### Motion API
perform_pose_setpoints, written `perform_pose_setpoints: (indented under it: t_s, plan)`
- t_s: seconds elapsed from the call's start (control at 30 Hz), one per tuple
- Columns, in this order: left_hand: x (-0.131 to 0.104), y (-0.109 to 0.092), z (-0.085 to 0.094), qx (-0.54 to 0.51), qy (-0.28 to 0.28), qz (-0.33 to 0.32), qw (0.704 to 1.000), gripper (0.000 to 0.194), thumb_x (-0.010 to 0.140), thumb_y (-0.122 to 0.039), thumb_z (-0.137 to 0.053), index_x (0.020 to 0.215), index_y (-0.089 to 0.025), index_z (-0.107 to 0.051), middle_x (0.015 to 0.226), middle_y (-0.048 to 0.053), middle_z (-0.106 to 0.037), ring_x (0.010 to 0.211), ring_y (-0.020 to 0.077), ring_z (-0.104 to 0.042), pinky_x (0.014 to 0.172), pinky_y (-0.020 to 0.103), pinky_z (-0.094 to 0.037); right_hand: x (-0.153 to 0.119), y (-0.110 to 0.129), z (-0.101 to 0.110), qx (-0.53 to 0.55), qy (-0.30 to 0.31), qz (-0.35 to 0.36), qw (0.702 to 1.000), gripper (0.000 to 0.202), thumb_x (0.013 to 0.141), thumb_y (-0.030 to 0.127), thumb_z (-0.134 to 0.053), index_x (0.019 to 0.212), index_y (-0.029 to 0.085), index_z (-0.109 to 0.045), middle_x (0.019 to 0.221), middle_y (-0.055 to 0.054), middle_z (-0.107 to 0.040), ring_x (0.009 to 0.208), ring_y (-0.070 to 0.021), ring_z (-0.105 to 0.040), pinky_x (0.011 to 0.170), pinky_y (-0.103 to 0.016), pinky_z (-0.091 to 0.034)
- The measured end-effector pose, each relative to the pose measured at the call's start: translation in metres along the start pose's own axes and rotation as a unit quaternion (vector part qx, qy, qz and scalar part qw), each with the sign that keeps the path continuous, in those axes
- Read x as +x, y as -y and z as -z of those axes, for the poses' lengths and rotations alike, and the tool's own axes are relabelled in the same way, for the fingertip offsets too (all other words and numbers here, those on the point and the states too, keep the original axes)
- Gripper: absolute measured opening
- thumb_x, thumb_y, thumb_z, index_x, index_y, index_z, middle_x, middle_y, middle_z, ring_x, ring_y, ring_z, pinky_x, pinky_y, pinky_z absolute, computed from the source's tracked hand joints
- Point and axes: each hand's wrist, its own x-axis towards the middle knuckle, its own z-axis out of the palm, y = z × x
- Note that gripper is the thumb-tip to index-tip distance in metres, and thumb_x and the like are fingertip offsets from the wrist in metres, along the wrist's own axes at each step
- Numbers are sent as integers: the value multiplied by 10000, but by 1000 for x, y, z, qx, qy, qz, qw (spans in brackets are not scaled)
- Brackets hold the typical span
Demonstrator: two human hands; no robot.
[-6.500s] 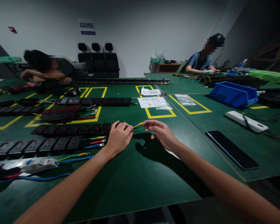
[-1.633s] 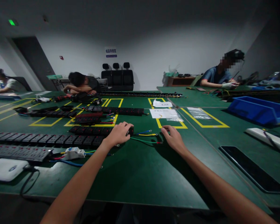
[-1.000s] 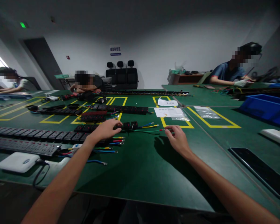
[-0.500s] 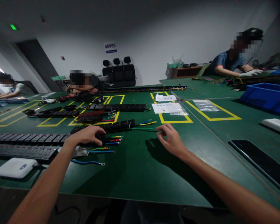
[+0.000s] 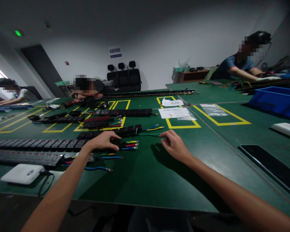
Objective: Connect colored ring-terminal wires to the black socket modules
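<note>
While pinching the green wire (image 5: pixel 149 134) right of the farther socket strip (image 5: pixel 136 129) with the right hand (image 5: pixel 177 146), apparently steadying wiring, left hand (image 5: pixel 101 141) spread at the nearer socket strip (image 5: pixel 65 145) (whether gripping, cannot tell), with light handling called for.

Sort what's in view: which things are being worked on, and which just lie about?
In hand or nearest:
long black socket strip, in the left hand
green wire, end by the right hand
shorter black socket strip

Lying about:
phone
blue bin
white box
paper sheets
</note>
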Motion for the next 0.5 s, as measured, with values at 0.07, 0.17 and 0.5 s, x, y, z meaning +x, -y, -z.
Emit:
perform_pose_setpoints:
  t_s: [0.07,0.17,0.5]
  plan:
    - [7,-10,-7,6,-6,-28,1000,620,736,-574,-795,1250,-233,-725,1208,78,-704,1109,272,-655,956,326,-475,0,-3,0,-1,-2,-5,1000,155,935,257,-507,1021,209,-627,1002,-68,-600,749,-171,-608,716,-338,-516]
    - [15,-23,-16,9,-23,-56,998,623,757,-588,-784,1262,-229,-720,1203,84,-703,1121,273,-647,962,330,-471,0,-6,2,-4,-5,-9,1000,157,931,266,-505,1011,208,-628,991,-68,-605,731,-171,-603,708,-341,-520]
    - [68,-29,-17,55,-130,-96,985,640,892,-574,-650,1409,-202,-585,1376,138,-631,1268,289,-579,1091,411,-422,2,-17,9,-11,-13,-23,1000,175,920,289,-518,1015,212,-643,983,-71,-619,760,-195,-629,706,-348,-522]
